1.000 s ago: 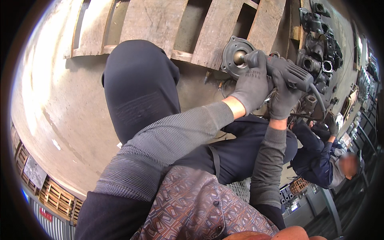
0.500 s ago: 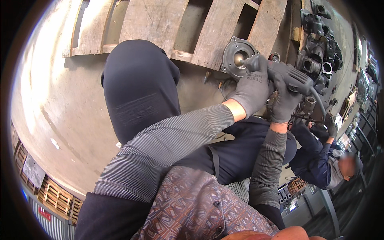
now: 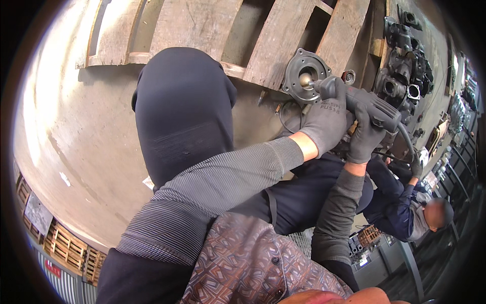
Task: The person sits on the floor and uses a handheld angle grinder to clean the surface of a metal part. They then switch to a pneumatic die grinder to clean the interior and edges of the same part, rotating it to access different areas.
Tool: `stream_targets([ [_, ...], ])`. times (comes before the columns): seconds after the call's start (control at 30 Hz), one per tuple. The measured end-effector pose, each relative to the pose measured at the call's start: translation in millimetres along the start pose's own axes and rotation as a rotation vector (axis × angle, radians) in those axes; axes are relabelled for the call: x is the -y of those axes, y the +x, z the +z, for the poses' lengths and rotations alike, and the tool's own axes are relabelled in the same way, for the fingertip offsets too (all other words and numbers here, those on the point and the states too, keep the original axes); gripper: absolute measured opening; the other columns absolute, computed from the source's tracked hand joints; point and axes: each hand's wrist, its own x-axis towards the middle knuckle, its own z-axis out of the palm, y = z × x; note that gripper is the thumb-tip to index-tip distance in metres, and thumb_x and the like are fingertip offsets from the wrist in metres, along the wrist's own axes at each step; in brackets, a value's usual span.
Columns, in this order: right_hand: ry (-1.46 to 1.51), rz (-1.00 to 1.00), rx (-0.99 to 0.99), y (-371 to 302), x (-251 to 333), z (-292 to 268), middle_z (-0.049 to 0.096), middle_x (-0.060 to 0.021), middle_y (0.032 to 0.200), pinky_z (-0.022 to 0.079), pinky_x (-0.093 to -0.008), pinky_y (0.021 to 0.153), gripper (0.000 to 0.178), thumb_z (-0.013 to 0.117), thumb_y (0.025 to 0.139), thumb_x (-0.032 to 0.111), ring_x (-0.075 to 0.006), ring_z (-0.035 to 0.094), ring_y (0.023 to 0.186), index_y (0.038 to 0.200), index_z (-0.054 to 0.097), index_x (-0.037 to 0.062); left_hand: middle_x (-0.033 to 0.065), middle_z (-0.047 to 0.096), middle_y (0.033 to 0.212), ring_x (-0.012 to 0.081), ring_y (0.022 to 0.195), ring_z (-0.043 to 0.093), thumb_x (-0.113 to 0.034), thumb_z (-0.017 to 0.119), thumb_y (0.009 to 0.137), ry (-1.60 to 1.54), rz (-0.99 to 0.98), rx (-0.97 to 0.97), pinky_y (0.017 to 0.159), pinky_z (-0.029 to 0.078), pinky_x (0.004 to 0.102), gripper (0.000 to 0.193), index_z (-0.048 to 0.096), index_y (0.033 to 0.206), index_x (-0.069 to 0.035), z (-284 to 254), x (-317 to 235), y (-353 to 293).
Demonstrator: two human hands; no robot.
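Observation:
A dark corded die grinder (image 3: 373, 105) is held in both of my gloved hands. My left hand (image 3: 326, 117) is closed around its front end, and my right hand (image 3: 365, 136) grips the rear body from below. The tool's thin shank reaches into the central bore of a round flanged metal housing (image 3: 299, 65), which lies on the edge of a wooden pallet. A shiny, brass-coloured surface shows inside the bore; whether the tip touches it I cannot tell.
Wooden pallet (image 3: 197, 25) boards with gaps lie ahead. Dark metal castings (image 3: 400, 71) are piled to the right. A small round part (image 3: 348, 77) sits beside the housing. The grinder's cord (image 3: 409, 139) hangs right. Another person (image 3: 405, 207) works at the lower right.
The grinder and both hands have shifted slightly right and down in the picture, as the view moved a little. More of the thin shank now shows in front of the grinder's nose.

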Motion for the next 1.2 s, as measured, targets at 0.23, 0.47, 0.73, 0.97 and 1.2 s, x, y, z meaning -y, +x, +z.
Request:
stream_targets([
  [0.23,-0.026,0.026,-0.042,0.8,3.7,-0.6,0.070,-0.0145,0.128,0.051,-0.0380,0.106,0.035,0.077,0.093,0.005,-0.0230,0.066,0.118,0.124,0.066,-0.0081,0.0275,0.073,0.099,0.0416,0.094,0.073,-0.027,0.063,0.099,0.043,0.023,-0.007,0.080,0.058,0.0494,0.091,0.007,0.157,0.015,6.1,-0.2,4.5],
  [0.47,-0.095,-0.001,-0.071,4.3,1.0,-4.0,0.071,-0.0127,0.124,0.053,-0.0364,0.101,0.033,0.076,0.094,0.006,-0.0207,0.067,0.113,0.122,0.066,-0.0075,0.0264,0.073,0.103,0.0395,0.096,0.073,-0.025,0.063,0.097,0.075,0.068,-0.056,0.081,0.058,0.0493,0.092,0.005,0.156,0.015,6.2,-3.6,6.2],
  [0.73,-0.146,-0.009,-0.063,4.8,6.7,-9.0,0.069,-0.0141,0.125,0.054,-0.0375,0.101,0.039,0.077,0.093,0.006,-0.0213,0.067,0.112,0.126,0.062,-0.0085,0.0271,0.072,0.101,0.0435,0.094,0.072,-0.022,0.065,0.095,-0.045,-0.001,0.035,0.080,0.058,0.0504,0.083,0.014,0.153,0.010,2.1,-10.2,6.7],
  [0.97,-0.096,0.010,-0.079,6.6,7.5,-11.5,0.070,-0.0133,0.124,0.054,-0.0357,0.101,0.035,0.075,0.094,0.003,-0.0196,0.067,0.112,0.125,0.064,-0.0085,0.0282,0.072,0.103,0.0436,0.097,0.071,-0.022,0.065,0.094,-0.004,0.049,-0.035,0.081,0.057,0.0506,0.080,0.019,0.151,0.009,4.7,-11.1,6.6],
  [1.2,-0.172,-0.004,-0.047,7.2,7.4,-15.1,0.070,-0.0124,0.125,0.054,-0.0357,0.101,0.034,0.075,0.093,0.002,-0.0194,0.067,0.112,0.124,0.066,-0.0083,0.0269,0.072,0.102,0.0424,0.096,0.072,-0.025,0.064,0.095,0.003,0.047,-0.007,0.081,0.058,0.0493,0.089,0.013,0.157,0.012,4.3,-11.2,6.2],
])
